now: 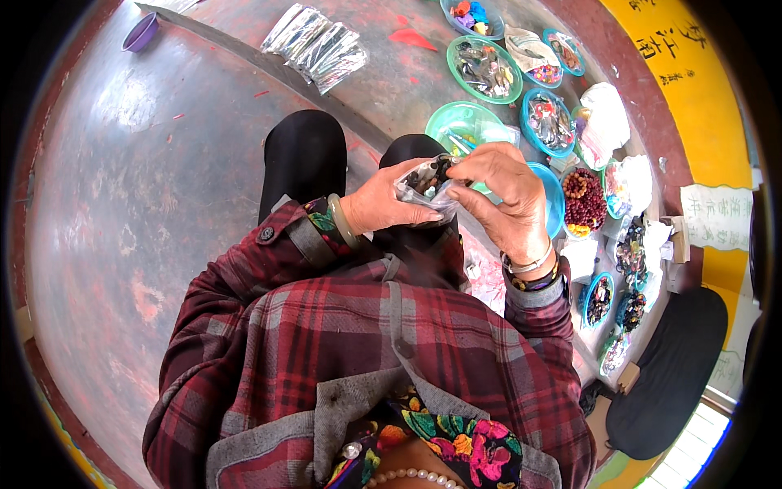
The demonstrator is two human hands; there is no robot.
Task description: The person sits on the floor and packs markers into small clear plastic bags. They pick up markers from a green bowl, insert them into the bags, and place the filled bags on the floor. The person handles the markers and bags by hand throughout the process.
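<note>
Above my lap, my left hand (376, 200) grips a small clear plastic bag (425, 183) with thumb and fingers around its side. Small dark and whitish pieces show inside the bag; their exact kind is too small to tell. My right hand (511, 196) is at the bag's right edge, with thumb and forefinger closed on the plastic near its mouth. Whether a small piece is also between those fingertips cannot be made out. Just beyond the hands stands a pale green basin (444, 122) with some packets in it, partly hidden by my right hand.
A green basin (516, 90) and a blue basin (525, 130) of small packets stand ahead right. Dark red beads (585, 191) fill another container. Flat silvery packets (318, 50) lie ahead on the floor. A purple basin (141, 33) is far left; a black seat (676, 375) is at right.
</note>
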